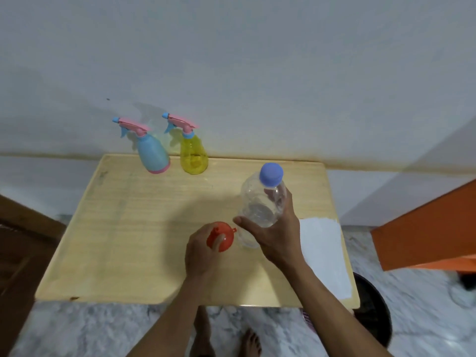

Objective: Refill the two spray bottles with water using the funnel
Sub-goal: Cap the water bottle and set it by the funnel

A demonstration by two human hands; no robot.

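Two spray bottles stand at the far edge of the wooden table [123, 228], each with a pink and blue trigger head screwed on: a blue spray bottle [153, 153] on the left, a clear yellow spray bottle [193, 157] to its right. My left hand [202, 253] grips a small red funnel [223, 234] just above the table's middle front. My right hand [277, 228] holds a clear plastic water bottle [260, 202] with a blue cap, tilted and lifted off the table.
A white cloth or sheet [324, 253] lies at the table's right edge. A dark round bin [373, 310] stands on the marble floor at the right. An orange surface [425, 228] rises at far right, a wall behind the table.
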